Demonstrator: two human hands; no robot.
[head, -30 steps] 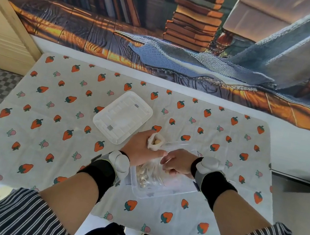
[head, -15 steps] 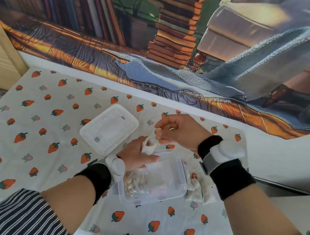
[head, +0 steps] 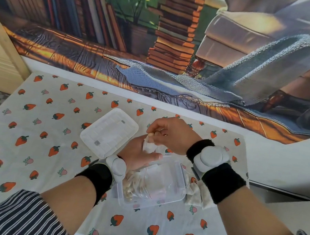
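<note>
Two hands over clear box [head: 174, 200] | left hand [head: 136, 157]: grip wrapped round white pouch [head: 149, 147], long axis upright, mouth up | right hand [head: 170, 135]: grip pinching pale piece [head: 150, 136] just above that mouth | next, judged: straight down | lid [head: 109, 132] left on counter [head: 17, 163]

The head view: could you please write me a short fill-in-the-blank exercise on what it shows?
The tablecloth is printed with ____.
The white lid lies on the cloth to the ____ of the clear container.
The left hand holds a small ____ pouch, which the right hand pinches at its top.
Missing words: strawberries; left; white.
</note>
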